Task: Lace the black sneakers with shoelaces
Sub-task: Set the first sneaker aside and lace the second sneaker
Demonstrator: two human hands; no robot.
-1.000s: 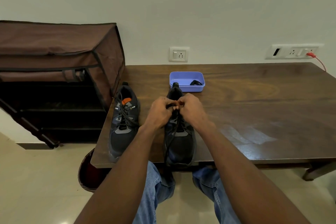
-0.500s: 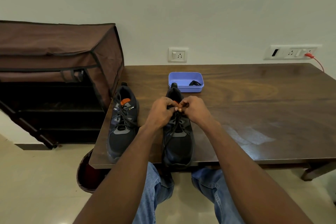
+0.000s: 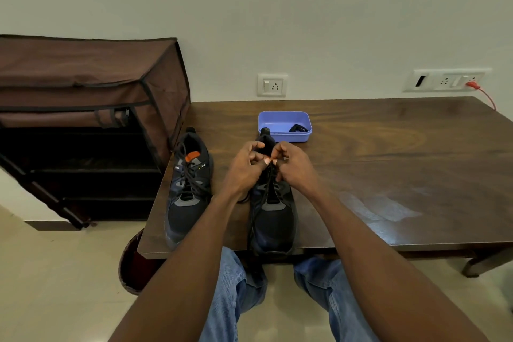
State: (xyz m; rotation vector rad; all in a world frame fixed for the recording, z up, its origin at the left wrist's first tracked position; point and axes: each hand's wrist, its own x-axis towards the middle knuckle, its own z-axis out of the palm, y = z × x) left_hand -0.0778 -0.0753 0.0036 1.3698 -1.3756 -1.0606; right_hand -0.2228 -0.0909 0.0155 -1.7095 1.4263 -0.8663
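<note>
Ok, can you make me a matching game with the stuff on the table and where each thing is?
Things:
1. blue tray
2. laced sneaker
3. sneaker being laced
4. red cable

Places:
A. under both hands
B. plugged in at the wall, far right
C. nearest the brown shoe rack
D. just behind the shoe in the middle

Pairs: 1-D, 2-C, 3-A, 4-B

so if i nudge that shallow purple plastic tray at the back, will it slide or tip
The shallow purple plastic tray would probably slide rather than tip: it sits low and wide on the glossy dark wooden table. It likely feels light, since it holds only a small black bundle, so a gentle push may send it skidding.
</note>
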